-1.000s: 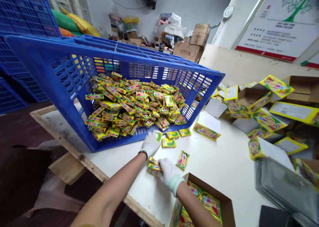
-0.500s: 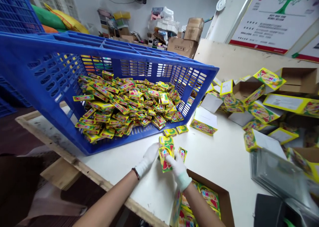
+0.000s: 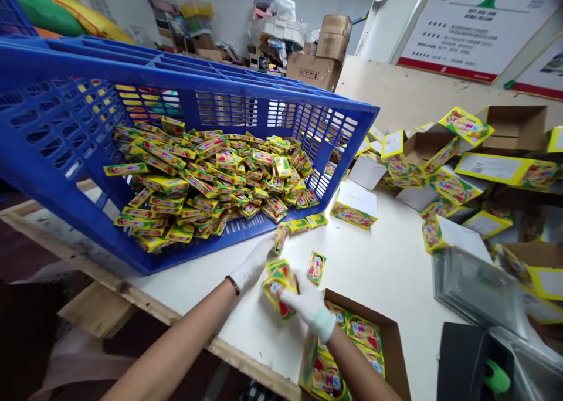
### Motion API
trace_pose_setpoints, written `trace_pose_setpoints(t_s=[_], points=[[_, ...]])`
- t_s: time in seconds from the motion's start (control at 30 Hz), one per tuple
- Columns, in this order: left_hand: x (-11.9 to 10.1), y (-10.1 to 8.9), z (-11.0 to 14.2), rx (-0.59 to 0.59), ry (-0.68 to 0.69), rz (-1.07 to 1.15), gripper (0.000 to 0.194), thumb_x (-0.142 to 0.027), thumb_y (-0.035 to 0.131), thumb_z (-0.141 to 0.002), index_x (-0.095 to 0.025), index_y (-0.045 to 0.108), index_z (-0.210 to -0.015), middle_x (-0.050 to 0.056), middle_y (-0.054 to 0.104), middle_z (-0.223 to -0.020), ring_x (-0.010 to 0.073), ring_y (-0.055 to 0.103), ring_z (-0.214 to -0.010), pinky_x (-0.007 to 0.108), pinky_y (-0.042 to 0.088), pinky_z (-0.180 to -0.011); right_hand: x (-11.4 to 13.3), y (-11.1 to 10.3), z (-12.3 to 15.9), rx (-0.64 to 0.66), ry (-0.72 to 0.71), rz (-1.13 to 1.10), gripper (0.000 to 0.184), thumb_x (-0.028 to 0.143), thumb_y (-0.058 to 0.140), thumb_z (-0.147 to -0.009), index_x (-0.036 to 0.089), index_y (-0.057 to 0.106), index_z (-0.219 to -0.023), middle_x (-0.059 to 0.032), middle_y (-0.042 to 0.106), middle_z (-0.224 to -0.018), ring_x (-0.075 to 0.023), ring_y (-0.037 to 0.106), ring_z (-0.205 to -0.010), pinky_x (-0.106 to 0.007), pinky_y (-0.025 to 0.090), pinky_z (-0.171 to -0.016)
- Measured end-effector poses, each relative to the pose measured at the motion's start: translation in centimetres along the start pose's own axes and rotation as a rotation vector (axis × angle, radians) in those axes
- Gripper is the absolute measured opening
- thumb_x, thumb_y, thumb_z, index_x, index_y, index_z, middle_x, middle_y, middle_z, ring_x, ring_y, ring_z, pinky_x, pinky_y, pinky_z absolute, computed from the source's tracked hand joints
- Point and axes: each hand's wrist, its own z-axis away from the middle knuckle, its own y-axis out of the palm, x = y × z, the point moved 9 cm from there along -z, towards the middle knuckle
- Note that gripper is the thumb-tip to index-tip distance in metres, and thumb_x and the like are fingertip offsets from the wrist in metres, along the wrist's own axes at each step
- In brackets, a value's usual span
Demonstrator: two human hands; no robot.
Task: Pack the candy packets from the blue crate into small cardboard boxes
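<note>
My right hand [image 3: 308, 301], in a white glove, grips a few small yellow-and-green printed boxes [image 3: 280, 281], blurred by motion, above the white tabletop. My left hand [image 3: 255, 260], also gloved, pinches another small box [image 3: 280, 238] at its fingertips, just in front of the crate. A single small box [image 3: 315, 268] lies on the table beyond my right hand. Two more, including a flat box [image 3: 316, 220], rest by the crate's lower edge. Under my right forearm stands an open carton [image 3: 398, 354] with rows of the same boxes inside.
A large blue crate [image 3: 246, 234] lies on its side, its opening towards me, with a heap of small boxes [image 3: 211, 178] in it. Printed cartons [image 3: 453, 187] pile up at the right. Clear plastic trays [image 3: 470, 284] and a black container [image 3: 461, 360] stand at the front right.
The boxes in my right hand have moved left and tilted, coming away from my left hand. My left hand now has a separate box at its fingertips. The camera view has shifted slightly.
</note>
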Motion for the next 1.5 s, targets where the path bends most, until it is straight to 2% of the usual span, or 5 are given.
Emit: trace_pose_setpoints(t_s=[0.17, 0.47, 0.67, 0.93, 1.5], points=[[0.6, 0.8, 5.9, -0.038, -0.002, 0.146, 0.051, -0.054, 0.047, -0.09, -0.013, 0.068, -0.112, 0.013, 0.072, -0.108, 0.0275, 0.065, -0.104, 0.044, 0.049, -0.1, 0.8, -1.6, -1.5, -0.107, -0.015, -0.544, 0.052, 0.05, 0.072, -0.073, 0.02, 0.054, -0.112, -0.0065, 0.068, -0.108, -0.0228, 0.066, -0.094, -0.037, 0.052, -0.084], [0.7, -6.4, 9.1, -0.347, 0.016, 0.072, 0.057, -0.057, 0.056, -0.085, -0.014, 0.064, -0.121, 0.015, 0.062, -0.133, 0.0289, 0.054, -0.127, 0.045, 0.035, -0.114, 3.1, 2.8, -2.0, 0.018, -0.187, 0.634, 0.059, 0.035, 0.07, -0.067, 0.018, 0.054, -0.121, -0.0112, 0.062, -0.11, -0.0301, 0.06, -0.102, -0.047, 0.047, -0.092], [1.6, -4.8, 10.1, -0.296, -0.015, 0.056, 0.053, -0.056, 0.054, -0.086, -0.014, 0.066, -0.117, 0.014, 0.066, -0.125, 0.0292, 0.059, -0.118, 0.046, 0.039, -0.111, -0.2, 4.2, -0.9, 0.084, -0.066, 0.763, 0.133, 0.035, 0.082, -0.051, 0.017, 0.005, -0.157, -0.0222, 0.014, -0.158, -0.0376, 0.019, -0.147, -0.049, 0.028, -0.115], [2.6, -2.2, 10.1, -0.154, -0.09, 0.238, 0.068, -0.063, 0.047, -0.09, -0.02, 0.049, -0.142, 0.011, 0.046, -0.152, 0.0276, 0.041, -0.141, 0.047, 0.026, -0.122, -0.3, 4.7, -1.0, 0.089, -0.071, 0.989, 0.095, 0.031, 0.075, -0.07, 0.02, 0.029, -0.153, -0.0232, 0.036, -0.147, -0.0461, 0.032, -0.137, -0.059, 0.029, -0.108], [-1.7, -1.4, 12.3, -0.09, -0.141, 0.427, 0.072, -0.047, 0.072, -0.081, -0.022, 0.043, -0.142, 0.014, 0.053, -0.141, 0.0309, 0.055, -0.125, 0.043, 0.048, -0.102, 0.5, 3.7, -1.0, 0.3, 0.14, -0.582, 0.072, 0.059, 0.081, -0.062, 0.019, 0.054, -0.115, -0.0069, 0.065, -0.107, -0.0206, 0.064, -0.09, -0.035, 0.052, -0.082]])
